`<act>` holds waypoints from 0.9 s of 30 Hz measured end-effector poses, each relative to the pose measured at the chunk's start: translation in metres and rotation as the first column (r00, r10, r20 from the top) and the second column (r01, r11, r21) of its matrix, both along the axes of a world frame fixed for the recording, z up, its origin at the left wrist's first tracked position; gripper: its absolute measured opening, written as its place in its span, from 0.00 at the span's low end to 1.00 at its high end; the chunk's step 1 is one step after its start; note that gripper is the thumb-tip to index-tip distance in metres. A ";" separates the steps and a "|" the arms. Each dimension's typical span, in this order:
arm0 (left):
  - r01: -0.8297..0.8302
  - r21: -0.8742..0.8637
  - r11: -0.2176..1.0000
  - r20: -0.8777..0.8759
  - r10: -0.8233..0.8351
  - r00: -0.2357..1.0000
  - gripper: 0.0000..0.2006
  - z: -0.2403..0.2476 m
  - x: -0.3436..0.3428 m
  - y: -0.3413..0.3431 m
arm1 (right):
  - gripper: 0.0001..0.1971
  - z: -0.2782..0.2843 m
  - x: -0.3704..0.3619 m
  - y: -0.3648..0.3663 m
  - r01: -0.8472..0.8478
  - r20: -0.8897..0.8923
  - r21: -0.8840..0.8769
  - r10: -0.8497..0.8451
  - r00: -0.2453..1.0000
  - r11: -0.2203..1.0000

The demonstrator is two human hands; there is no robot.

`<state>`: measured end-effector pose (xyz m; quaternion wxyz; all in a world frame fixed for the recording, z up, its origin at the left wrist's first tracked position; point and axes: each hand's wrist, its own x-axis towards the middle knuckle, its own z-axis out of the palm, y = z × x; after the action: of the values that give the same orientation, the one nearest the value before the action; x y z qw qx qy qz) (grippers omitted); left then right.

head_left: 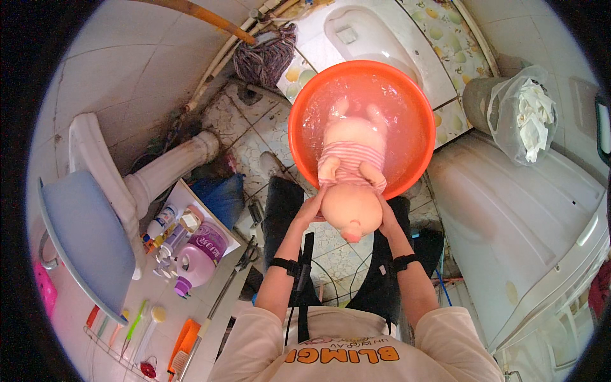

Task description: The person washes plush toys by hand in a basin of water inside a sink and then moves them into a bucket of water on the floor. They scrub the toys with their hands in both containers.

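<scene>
A peach-coloured doll (353,153) in a pink-and-white striped top lies across the orange basin (425,156), its legs at the far side in the water. Its round head (351,207) reaches over the near rim towards me, with a small pink tip at the end. My left hand (310,209) is closed against the left side of the head, by the shoulder. On the other side my right hand (387,218) grips the head too. The fingertips of both hands are partly hidden beneath it. Dark bands circle both my wrists.
Beyond the basin is a squat toilet (369,38), with a mop head (264,57) to its left. A lined bin (480,102) and a white appliance (509,210) stand right. At left are a sink pedestal (172,165), a blue basin (89,235) and a purple bottle (196,264).
</scene>
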<state>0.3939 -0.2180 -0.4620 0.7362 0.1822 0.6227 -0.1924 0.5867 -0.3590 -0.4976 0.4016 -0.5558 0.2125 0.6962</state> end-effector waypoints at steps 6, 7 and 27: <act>-0.198 0.196 0.961 0.175 0.164 0.971 0.38 0.002 0.020 0.007 | 0.30 0.013 0.013 0.032 0.112 0.064 0.124 -0.120 0.991 0.986; -0.197 0.197 0.960 0.172 0.164 0.971 0.38 0.000 0.023 0.006 | 0.30 0.016 0.012 0.037 0.156 0.032 0.137 -0.161 0.986 0.978; -0.181 0.852 0.491 0.205 0.005 0.979 0.43 -0.085 0.053 -0.052 | 0.44 -0.045 -0.020 0.027 -0.346 0.875 0.050 0.126 0.467 0.937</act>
<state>0.4467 -0.2699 -0.5474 0.6062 0.5089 0.5766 0.2028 0.5667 -0.3318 -0.5428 0.4117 -0.8032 -0.1734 0.3941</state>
